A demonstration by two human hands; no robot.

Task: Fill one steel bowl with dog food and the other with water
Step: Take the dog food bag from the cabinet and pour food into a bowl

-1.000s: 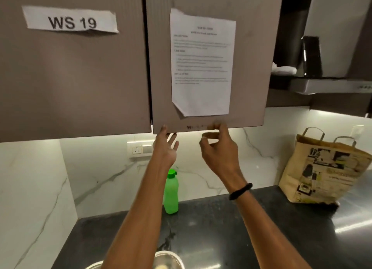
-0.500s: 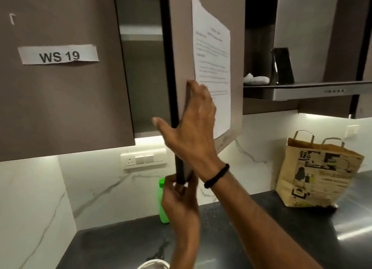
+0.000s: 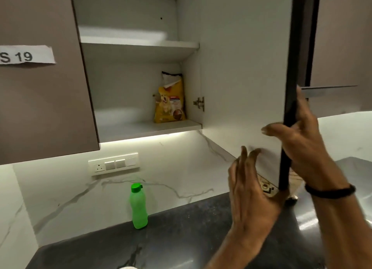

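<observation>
A yellow dog food bag (image 3: 170, 103) with a dog picture stands upright on the lower shelf of the open wall cabinet, against its right wall. The cabinet door (image 3: 241, 77) is swung wide open. My right hand (image 3: 308, 148) grips the door's dark front edge, thumb on the white inner face. My left hand (image 3: 249, 188) is held flat with straight fingers by the door's lower inner face, holding nothing. A green water bottle (image 3: 138, 206) stands on the dark counter (image 3: 181, 238). Only a pale rim of a bowl (image 3: 126, 267) shows at the bottom edge.
The upper shelf (image 3: 138, 42) looks bare. The left cabinet door (image 3: 40, 87) with a paper label stays closed. A socket strip (image 3: 113, 164) sits on the marble wall. A paper bag (image 3: 266, 187) is mostly hidden behind the open door.
The door has swung from closed to wide open, revealing the dog food bag. My right hand rode along on its edge; my left hand let go of the bottom edge and opened.
</observation>
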